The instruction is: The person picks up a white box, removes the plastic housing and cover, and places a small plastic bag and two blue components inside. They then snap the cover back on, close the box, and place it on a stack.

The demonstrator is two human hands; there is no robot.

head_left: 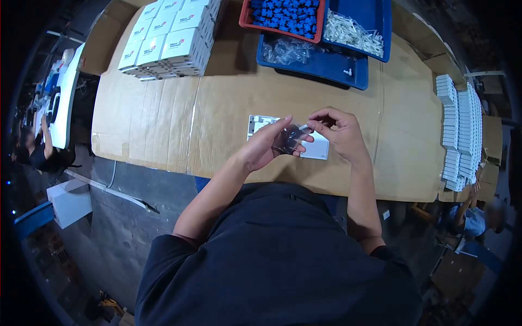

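Observation:
A small clear plastic bag (289, 139) lies across the fingers of my left hand (267, 142), which holds it from the left. My right hand (340, 135) pinches a small white piece (304, 126) between thumb and fingertips at the bag's upper right edge. Whether that piece is inside the bag or outside it I cannot tell. Beneath both hands, on the cardboard-covered table (228, 98), lie a patterned white item (258, 123) at the left and a plain white panel (316, 149) at the right, both partly covered by my hands.
Stacked white boxes (176, 41) stand at the back left. A red tray (243, 20) of blue parts and blue trays (356, 80) with white parts and bags sit at the back. White stacks (462, 130) line the right edge. People work at far left and right.

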